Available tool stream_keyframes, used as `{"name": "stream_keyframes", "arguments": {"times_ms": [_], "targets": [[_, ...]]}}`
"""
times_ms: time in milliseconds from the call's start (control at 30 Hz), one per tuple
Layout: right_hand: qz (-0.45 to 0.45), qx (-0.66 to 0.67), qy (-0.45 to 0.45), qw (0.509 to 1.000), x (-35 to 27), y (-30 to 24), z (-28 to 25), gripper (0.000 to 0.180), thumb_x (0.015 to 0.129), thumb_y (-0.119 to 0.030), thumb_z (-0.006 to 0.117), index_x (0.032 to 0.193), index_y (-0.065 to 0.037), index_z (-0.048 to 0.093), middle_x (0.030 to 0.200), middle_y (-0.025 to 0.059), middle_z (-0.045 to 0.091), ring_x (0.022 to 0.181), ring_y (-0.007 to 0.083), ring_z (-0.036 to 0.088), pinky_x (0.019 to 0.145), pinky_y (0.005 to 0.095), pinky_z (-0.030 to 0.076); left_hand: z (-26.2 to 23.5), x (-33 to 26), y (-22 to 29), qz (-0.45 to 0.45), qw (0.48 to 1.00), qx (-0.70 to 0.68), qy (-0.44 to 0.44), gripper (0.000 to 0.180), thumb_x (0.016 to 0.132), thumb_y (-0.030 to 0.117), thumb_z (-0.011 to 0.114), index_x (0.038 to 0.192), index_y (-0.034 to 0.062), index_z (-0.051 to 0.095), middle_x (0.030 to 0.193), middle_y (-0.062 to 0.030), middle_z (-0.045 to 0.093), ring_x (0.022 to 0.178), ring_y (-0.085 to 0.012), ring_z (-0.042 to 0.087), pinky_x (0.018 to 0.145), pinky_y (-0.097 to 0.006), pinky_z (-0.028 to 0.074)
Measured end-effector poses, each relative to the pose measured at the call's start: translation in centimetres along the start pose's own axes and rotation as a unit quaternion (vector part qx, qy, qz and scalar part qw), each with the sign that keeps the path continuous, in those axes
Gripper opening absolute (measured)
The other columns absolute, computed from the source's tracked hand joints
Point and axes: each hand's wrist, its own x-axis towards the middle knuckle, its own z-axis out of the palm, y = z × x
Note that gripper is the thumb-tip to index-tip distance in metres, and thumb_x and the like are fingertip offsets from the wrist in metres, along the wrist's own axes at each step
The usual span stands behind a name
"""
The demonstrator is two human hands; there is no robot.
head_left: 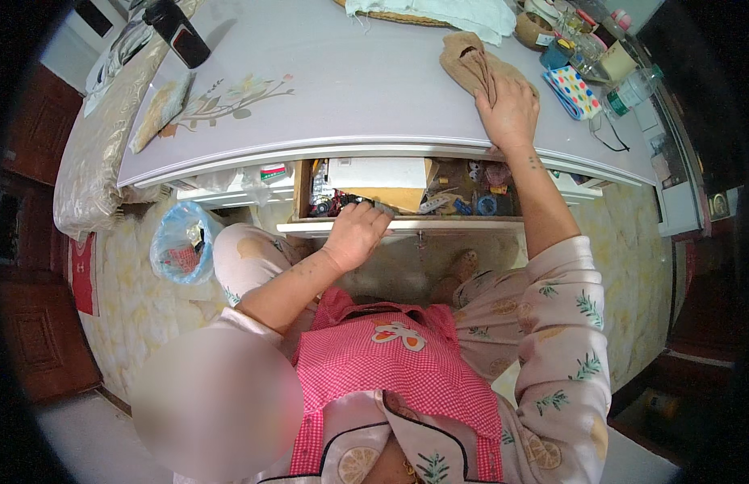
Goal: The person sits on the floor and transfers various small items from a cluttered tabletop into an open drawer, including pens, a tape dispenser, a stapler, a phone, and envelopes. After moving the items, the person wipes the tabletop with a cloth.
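An open drawer (463,218) juts out from under the tabletop, filled with small odds and ends. My left hand (358,234) is closed over its front edge, left of the middle, with the fingertips just inside. Something greyish shows at those fingertips, too small to name. Up on the table, my right hand (510,111) presses on a bunched brown cloth (465,68), its fingers gathered on the fabric. Inside the drawer lie a white flat sheet or box (378,173), a tan envelope-like piece (395,198) and a blue roll (487,205).
A dark bottle (179,36) and a wrapped packet (163,111) are at the table's left. On the right stand a clear plastic bottle (633,91), a dotted cloth pouch (572,93), glasses (608,135) and jars. A blue-lined bin (169,242) sits on the floor at left.
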Motion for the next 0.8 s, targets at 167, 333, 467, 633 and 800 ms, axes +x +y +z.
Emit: {"name": "stream_keyframes", "arguments": {"times_ms": [167, 333, 467, 633, 800], "targets": [[0.004, 0.014, -0.004, 1.0, -0.1, 0.2, 0.2, 0.045, 0.084, -0.038, 0.056, 0.117, -0.008, 0.056, 0.12, 0.0134, 0.056, 0.122, 0.0313, 0.041, 0.101, 0.0489, 0.029, -1.0, 1.8, 0.3, -0.035, 0.998, 0.05, 0.02, 0.066, 0.072, 0.02, 0.07, 0.133, 0.0145, 0.044, 0.138, -0.0128, 0.036, 0.125, -0.0317, 0.036, 0.099, -0.05, 0.027], [0.004, 0.019, -0.015, 1.0, 0.0, 0.3, 0.3, 0.045, 0.084, -0.039, 0.056, 0.117, -0.008, 0.057, 0.121, 0.0131, 0.056, 0.122, 0.0311, 0.041, 0.101, 0.0502, 0.029, -0.9, 3.4, -0.2, -0.111, 0.988, 0.094, 0.043, 0.094, 0.064, 0.021, 0.078, 0.144, 0.026, 0.027, 0.148, -0.0122, 0.018, 0.137, -0.0351, 0.017, 0.105, -0.06, 0.016], [0.007, 0.008, -0.019, 1.0, 0.0, 0.2, -0.1, 0.046, 0.082, -0.038, 0.057, 0.118, -0.009, 0.056, 0.119, 0.0116, 0.057, 0.12, 0.0311, 0.043, 0.1, 0.0478, 0.031, -1.3, 5.4, -1.1, -0.145, 0.98, 0.127, 0.044, 0.094, 0.064, 0.022, 0.078, 0.143, 0.024, 0.028, 0.149, -0.0144, 0.017, 0.139, -0.036, 0.014, 0.106, -0.06, 0.013], [0.008, 0.013, -0.013, 1.0, 0.0, 0.0, -0.2, 0.046, 0.082, -0.038, 0.058, 0.119, -0.009, 0.057, 0.119, 0.0116, 0.057, 0.12, 0.0313, 0.044, 0.101, 0.0463, 0.032, 1.0, 6.5, -2.9, -0.138, 0.957, 0.228, 0.111, 0.083, 0.07, 0.013, 0.069, 0.141, 0.03, 0.03, 0.147, -0.0084, 0.021, 0.136, -0.0301, 0.02, 0.107, -0.057, 0.011], [-0.001, 0.009, -0.003, 1.0, 0.0, -0.1, -0.3, 0.043, 0.082, -0.036, 0.058, 0.114, -0.007, 0.058, 0.116, 0.0136, 0.057, 0.117, 0.0314, 0.044, 0.097, 0.0499, 0.033, 1.7, 8.1, -3.7, -0.117, 0.936, 0.253, 0.213, 0.069, 0.074, 0.014, 0.065, 0.134, 0.0361, 0.039, 0.131, -0.0023, 0.033, 0.123, -0.0236, 0.032, 0.1, -0.051, 0.021]]}}
